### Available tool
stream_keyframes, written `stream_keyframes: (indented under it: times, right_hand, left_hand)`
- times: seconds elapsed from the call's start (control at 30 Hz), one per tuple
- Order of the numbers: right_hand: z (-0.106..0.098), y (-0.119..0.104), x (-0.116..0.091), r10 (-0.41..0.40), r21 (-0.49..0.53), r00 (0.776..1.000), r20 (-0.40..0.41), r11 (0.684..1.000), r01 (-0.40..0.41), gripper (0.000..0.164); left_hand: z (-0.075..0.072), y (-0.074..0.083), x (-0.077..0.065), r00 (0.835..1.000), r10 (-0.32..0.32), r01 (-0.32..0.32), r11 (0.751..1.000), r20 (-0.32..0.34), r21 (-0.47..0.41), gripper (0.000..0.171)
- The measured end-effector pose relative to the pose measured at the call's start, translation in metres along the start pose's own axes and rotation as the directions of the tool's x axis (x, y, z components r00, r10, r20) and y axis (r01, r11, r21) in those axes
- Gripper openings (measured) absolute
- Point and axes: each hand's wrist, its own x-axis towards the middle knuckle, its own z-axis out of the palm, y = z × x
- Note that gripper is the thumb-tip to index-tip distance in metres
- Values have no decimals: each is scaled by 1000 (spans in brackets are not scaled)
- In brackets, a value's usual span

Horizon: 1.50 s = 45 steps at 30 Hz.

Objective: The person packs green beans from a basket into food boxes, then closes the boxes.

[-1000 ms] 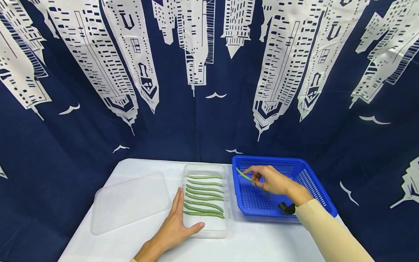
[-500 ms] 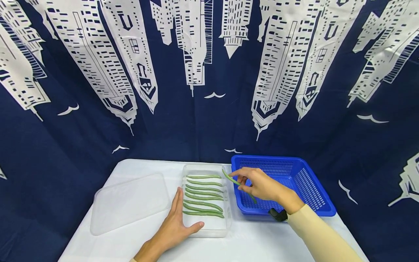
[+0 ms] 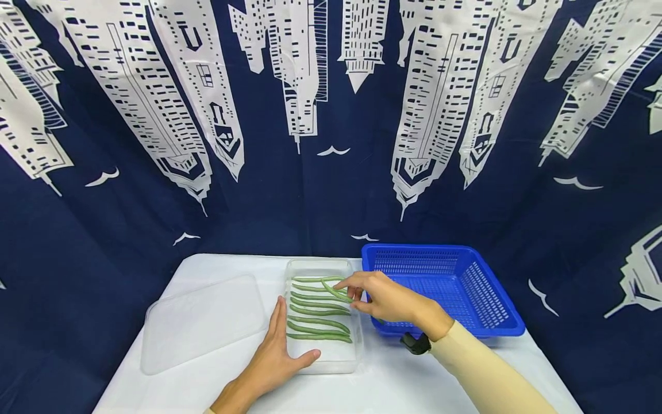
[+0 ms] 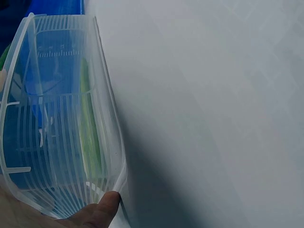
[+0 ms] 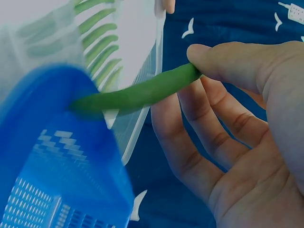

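My right hand (image 3: pixel 390 296) pinches a green bean (image 5: pixel 137 95) between thumb and fingertips. In the head view it is over the right side of a clear plastic box (image 3: pixel 331 368), the bean slanting above the far beans. Several green beans (image 3: pixel 320 330) lie crosswise in a row inside the box. On the box's left side rests my left hand (image 3: pixel 274 356), fingers extended along the wall and thumb spread toward the near end. The left wrist view shows its thumb (image 4: pixel 110 202) touching the box's edge.
A blue perforated basket (image 3: pixel 496 332) stands to the right of the box. The clear flat lid (image 3: pixel 201 322) lies on the white-covered table (image 3: pixel 403 385) at the left. Behind hangs a dark blue cloth (image 3: pixel 269 218) printed with white buildings.
My right hand has carried the bean leftward from over the blue basket to over the clear box. The left hand stays against the box.
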Motion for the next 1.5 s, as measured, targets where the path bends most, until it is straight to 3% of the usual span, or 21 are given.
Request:
stream_keyframes:
  times: [0.47, 0.7, 0.97, 1.27, 1.5]
  right_hand:
    - [22, -20, 38, -114, 45, 988, 100, 993, 110, 45]
    - [47, -28, 58, -73, 47, 963, 261, 997, 63, 43]
    - [63, -29, 72, -43, -9, 919, 391, 999, 50, 46]
    - [83, -25, 83, -48, -61, 876, 480, 994, 88, 47]
    - [93, -26, 86, -17, -132, 869, 494, 987, 94, 49]
  left_hand:
    - [-1, 4, 1, 1000, 3, -3, 1000, 1, -13, 147]
    - [0, 0, 0, 999, -45, 46, 998, 17, -47, 148]
    - [0, 0, 2, 999, -32, 34, 998, 28, -58, 149]
    - [-2, -1, 0, 999, -28, 30, 998, 35, -49, 155]
    - [-3, -1, 0, 1000, -20, 21, 999, 24, -46, 154]
